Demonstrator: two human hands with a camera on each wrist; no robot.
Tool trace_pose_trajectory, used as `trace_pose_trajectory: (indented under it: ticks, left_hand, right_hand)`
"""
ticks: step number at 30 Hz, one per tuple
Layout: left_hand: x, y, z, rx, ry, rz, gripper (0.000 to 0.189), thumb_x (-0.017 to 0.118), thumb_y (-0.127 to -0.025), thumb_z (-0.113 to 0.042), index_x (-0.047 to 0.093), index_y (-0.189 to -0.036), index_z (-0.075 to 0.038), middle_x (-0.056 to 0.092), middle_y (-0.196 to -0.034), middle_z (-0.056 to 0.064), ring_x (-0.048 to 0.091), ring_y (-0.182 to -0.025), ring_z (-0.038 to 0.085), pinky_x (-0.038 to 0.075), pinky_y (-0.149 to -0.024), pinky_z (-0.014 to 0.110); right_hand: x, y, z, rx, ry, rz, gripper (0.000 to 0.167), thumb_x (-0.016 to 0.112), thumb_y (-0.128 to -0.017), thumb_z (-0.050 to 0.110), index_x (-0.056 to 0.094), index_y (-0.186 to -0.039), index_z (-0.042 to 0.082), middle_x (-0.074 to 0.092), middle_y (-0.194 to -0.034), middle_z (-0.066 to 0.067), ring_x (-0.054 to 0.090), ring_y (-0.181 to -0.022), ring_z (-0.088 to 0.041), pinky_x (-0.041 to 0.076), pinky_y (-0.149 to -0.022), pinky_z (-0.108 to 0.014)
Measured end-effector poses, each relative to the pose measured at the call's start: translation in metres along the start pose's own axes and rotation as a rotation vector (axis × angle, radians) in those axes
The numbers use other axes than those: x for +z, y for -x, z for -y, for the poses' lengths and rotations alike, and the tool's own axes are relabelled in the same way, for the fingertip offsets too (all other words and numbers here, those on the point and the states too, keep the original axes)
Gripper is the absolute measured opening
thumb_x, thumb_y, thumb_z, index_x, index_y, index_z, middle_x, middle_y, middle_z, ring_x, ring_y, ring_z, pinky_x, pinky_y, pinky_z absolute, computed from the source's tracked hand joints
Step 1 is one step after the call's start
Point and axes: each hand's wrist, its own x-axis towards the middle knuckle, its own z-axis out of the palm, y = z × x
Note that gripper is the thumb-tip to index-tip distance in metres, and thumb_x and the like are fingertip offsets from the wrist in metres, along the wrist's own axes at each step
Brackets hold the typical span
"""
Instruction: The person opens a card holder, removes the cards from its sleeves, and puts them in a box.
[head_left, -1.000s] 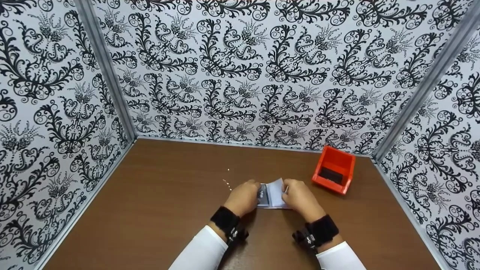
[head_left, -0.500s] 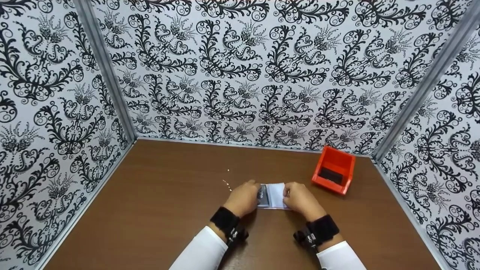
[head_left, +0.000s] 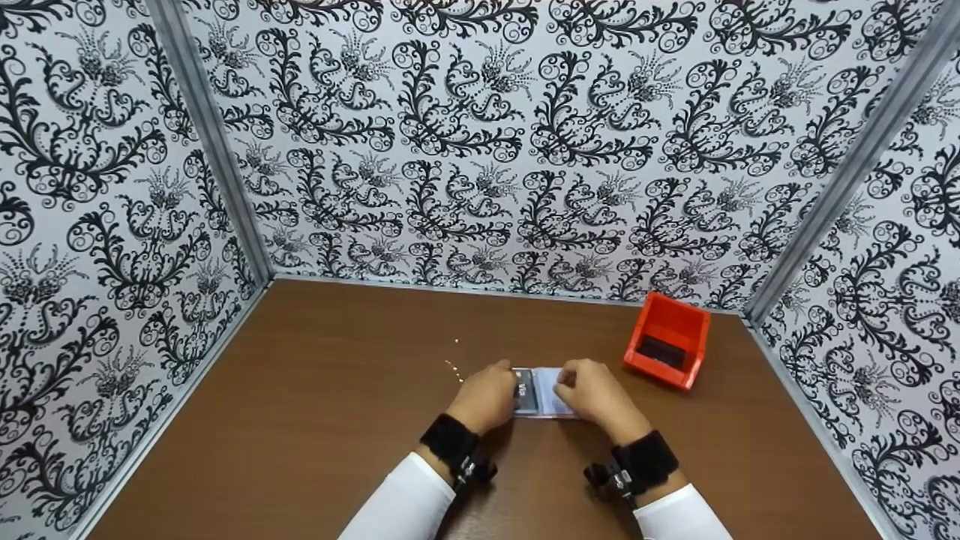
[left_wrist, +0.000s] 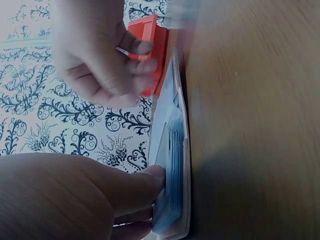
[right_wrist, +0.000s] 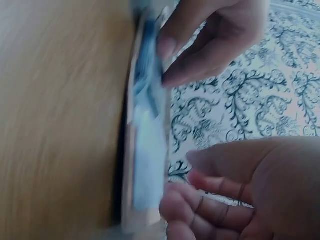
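A small card holder (head_left: 527, 391) lies spread on the brown table, dark printed card on its left side, pale clear page on its right. Edge-on in the left wrist view, its clear sleeves (left_wrist: 175, 170) form a bluish stack inside the cover. My left hand (head_left: 486, 394) holds the left side, thumb on the sleeves. Over the right side hovers my right hand (head_left: 596, 391); its fingers are loosely bent with nothing between them. In the right wrist view the right fingertips (right_wrist: 175, 202) are close to the lower part of the pale page (right_wrist: 150, 165).
A red bin (head_left: 684, 319) with a dark flat piece (head_left: 661, 351) inside stands at the back right of the table (head_left: 337, 375). Small light specks (head_left: 454, 367) trail left of the card holder. Patterned walls (head_left: 480, 150) enclose the back and sides.
The raised clear page was laid down flat to the right, and my right hand let it go, lifting slightly and shifting left over it. My left hand stayed in place.
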Motion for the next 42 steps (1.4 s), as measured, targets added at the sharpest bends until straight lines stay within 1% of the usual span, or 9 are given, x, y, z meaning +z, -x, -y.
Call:
trace_pose_trajectory:
  ticks: [4,6,12,18,22,27,34,39,42]
  left_hand:
    - [0.0,0.001,0.0,0.008,0.014,-0.008,0.007,0.084,-0.091,-0.013,0.082,-0.094,-0.006,0.073,-0.109,0.008,0.077,-0.09,0.029,0.067,-0.076,0.047]
    - [0.0,0.001,0.0,0.005,0.025,-0.007,0.007,0.082,-0.091,-0.011,0.082,-0.095,-0.005,0.072,-0.11,0.008,0.074,-0.094,0.029,0.067,-0.077,0.047]
    - [-0.001,-0.001,0.001,0.029,-0.005,0.0,0.01,0.079,-0.091,-0.007,0.084,-0.099,-0.004,0.071,-0.114,0.01,0.067,-0.102,0.028,0.067,-0.084,0.045]
    - [-0.004,0.0,0.005,0.03,-0.022,0.023,0.019,0.087,-0.093,-0.021,0.085,-0.1,-0.003,0.069,-0.114,0.012,0.069,-0.104,0.03,0.067,-0.088,0.047]
    - [-0.007,0.0,0.006,0.026,-0.042,0.032,0.025,0.088,-0.096,-0.029,0.086,-0.103,-0.005,0.072,-0.112,0.01,0.072,-0.103,0.029,0.066,-0.087,0.047]
    - [-0.01,0.0,0.005,0.054,-0.089,0.016,0.022,0.088,-0.096,-0.028,0.086,-0.102,-0.007,0.076,-0.108,0.007,0.073,-0.101,0.026,0.066,-0.082,0.045]
    - [-0.008,0.001,0.002,0.073,-0.09,0.009,0.025,0.089,-0.094,-0.031,0.087,-0.106,-0.009,0.08,-0.114,0.003,0.073,-0.106,0.025,0.066,-0.084,0.048]
    - [-0.005,0.0,0.0,0.087,-0.088,0.009,0.022,0.086,-0.096,-0.032,0.086,-0.105,-0.012,0.08,-0.114,0.003,0.074,-0.108,0.025,0.066,-0.085,0.048]
    - [-0.001,-0.001,-0.001,0.082,-0.103,0.016,0.023,0.085,-0.098,-0.034,0.087,-0.108,-0.013,0.08,-0.115,0.002,0.073,-0.109,0.025,0.065,-0.086,0.049]
  right_hand:
    - [0.006,0.0,0.011,-0.081,-0.118,0.04,0.002,0.083,-0.096,0.01,0.083,-0.096,0.007,0.082,-0.097,-0.008,0.073,-0.09,-0.021,0.064,-0.086,-0.045]
    - [0.009,0.001,0.014,-0.092,-0.144,0.073,0.005,0.083,-0.097,0.012,0.084,-0.099,0.007,0.083,-0.101,-0.008,0.073,-0.092,-0.019,0.065,-0.087,-0.043]
    - [0.016,-0.002,0.008,-0.049,-0.151,0.106,0.005,0.082,-0.099,0.013,0.084,-0.101,0.008,0.083,-0.103,-0.007,0.07,-0.093,-0.018,0.062,-0.087,-0.039]
    - [0.02,-0.005,-0.002,-0.043,-0.162,0.125,0.007,0.081,-0.098,0.012,0.084,-0.101,0.007,0.083,-0.104,-0.009,0.071,-0.09,-0.017,0.062,-0.081,-0.035]
    - [0.021,-0.006,-0.003,0.007,-0.205,0.121,0.01,0.079,-0.1,0.011,0.085,-0.104,0.004,0.082,-0.105,-0.01,0.069,-0.083,-0.014,0.06,-0.073,-0.029]
    - [0.024,-0.007,-0.004,0.081,-0.272,0.1,0.015,0.076,-0.1,0.007,0.085,-0.11,-0.001,0.08,-0.098,-0.011,0.067,-0.071,-0.013,0.056,-0.063,-0.025]
    - [0.027,-0.006,-0.007,0.158,-0.358,0.099,0.026,0.072,-0.1,0.003,0.082,-0.123,-0.006,0.079,-0.092,-0.012,0.07,-0.068,-0.014,0.058,-0.06,-0.025]
    - [0.028,-0.007,-0.008,0.176,-0.377,0.08,0.032,0.073,-0.099,0.002,0.08,-0.129,-0.006,0.078,-0.09,-0.01,0.068,-0.064,-0.014,0.056,-0.056,-0.026]
    - [0.029,-0.008,-0.008,0.194,-0.405,0.067,0.035,0.073,-0.098,-0.001,0.079,-0.131,-0.007,0.078,-0.092,-0.009,0.068,-0.064,-0.014,0.059,-0.056,-0.028]
